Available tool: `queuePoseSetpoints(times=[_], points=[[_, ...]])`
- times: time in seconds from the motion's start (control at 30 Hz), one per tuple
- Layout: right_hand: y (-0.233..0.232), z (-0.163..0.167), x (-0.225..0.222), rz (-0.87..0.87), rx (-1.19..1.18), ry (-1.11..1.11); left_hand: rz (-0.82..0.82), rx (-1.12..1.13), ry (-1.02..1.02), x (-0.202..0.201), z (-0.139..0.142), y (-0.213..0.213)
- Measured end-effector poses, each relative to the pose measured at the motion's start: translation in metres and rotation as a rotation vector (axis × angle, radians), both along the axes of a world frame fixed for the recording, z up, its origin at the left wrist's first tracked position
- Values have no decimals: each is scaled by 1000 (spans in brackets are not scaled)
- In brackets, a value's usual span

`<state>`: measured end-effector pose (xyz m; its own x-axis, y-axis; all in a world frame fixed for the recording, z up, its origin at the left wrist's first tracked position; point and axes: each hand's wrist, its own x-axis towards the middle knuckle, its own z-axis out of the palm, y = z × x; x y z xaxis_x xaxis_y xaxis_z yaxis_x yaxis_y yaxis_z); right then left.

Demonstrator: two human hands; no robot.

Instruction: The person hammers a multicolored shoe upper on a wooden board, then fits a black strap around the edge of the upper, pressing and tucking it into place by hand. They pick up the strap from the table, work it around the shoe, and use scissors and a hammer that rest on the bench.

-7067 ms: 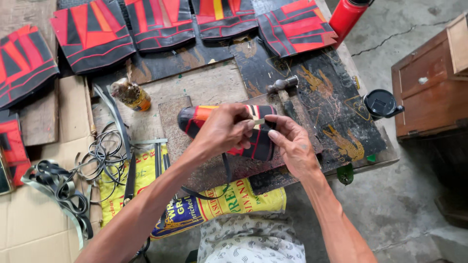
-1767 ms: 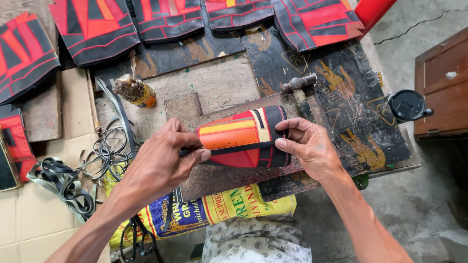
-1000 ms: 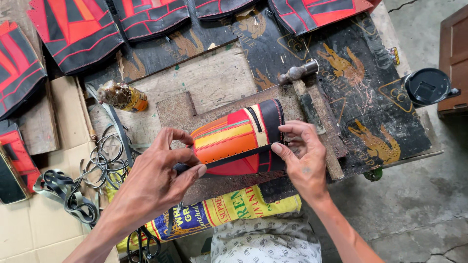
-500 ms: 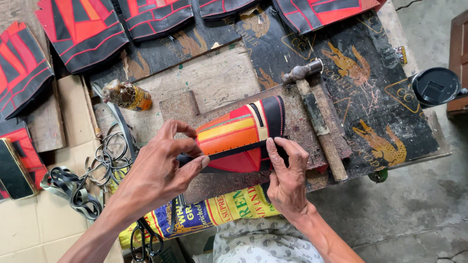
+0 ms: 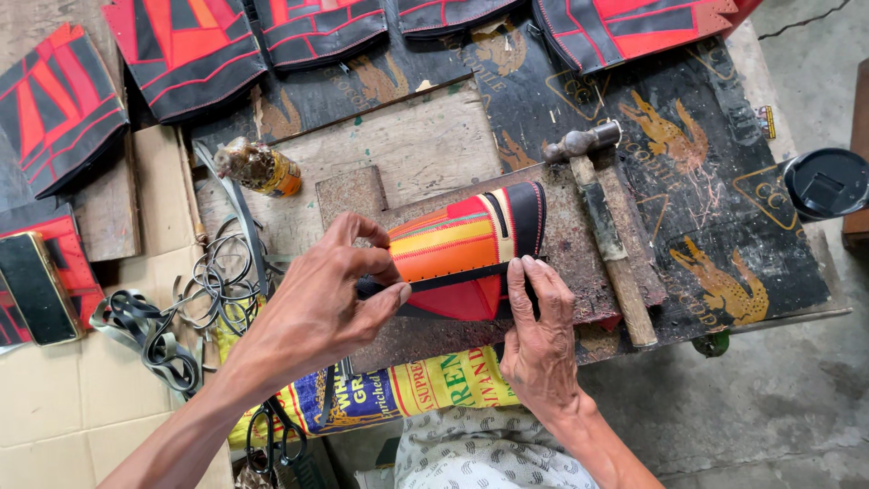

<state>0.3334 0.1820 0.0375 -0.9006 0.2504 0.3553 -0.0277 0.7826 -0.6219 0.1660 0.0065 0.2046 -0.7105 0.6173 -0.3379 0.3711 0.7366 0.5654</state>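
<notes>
A curved red, orange and yellow leather piece (image 5: 457, 249) with black stitched trim lies on a rusty metal block (image 5: 561, 263). A black strap (image 5: 434, 282) runs across its lower edge. My left hand (image 5: 321, 303) pinches the left end of the strap and the piece between thumb and fingers. My right hand (image 5: 539, 340) presses flat on the right part of the strap, fingers pointing up onto the piece.
A wooden-handled hammer (image 5: 611, 240) lies just right of the block. Finished red-and-black panels (image 5: 190, 50) line the far edge. A glue bottle (image 5: 258, 167), metal rings (image 5: 222, 272), black straps (image 5: 149, 330), scissors (image 5: 272, 439) and a black lid (image 5: 828, 181) are around.
My right hand slid from gripping the piece's right end to pressing down on the strap from below. The left hand keeps its pinch on the left end.
</notes>
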Motion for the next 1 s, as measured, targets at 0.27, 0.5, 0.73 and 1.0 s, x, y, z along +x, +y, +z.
queuePoseSetpoints(times=[0.27, 0.5, 0.73, 1.0], points=[[-4, 3, -2, 7, 12, -8, 23, 5, -9, -2, 0, -5], [-10, 9, -8, 19, 33, -22, 7, 19, 6, -6, -2, -7], [-15, 14, -10, 34, -11, -16, 23, 14, 8, -6, -4, -6], [-20, 20, -12, 46, 61, -40, -7, 39, 38, -8, -4, -5]])
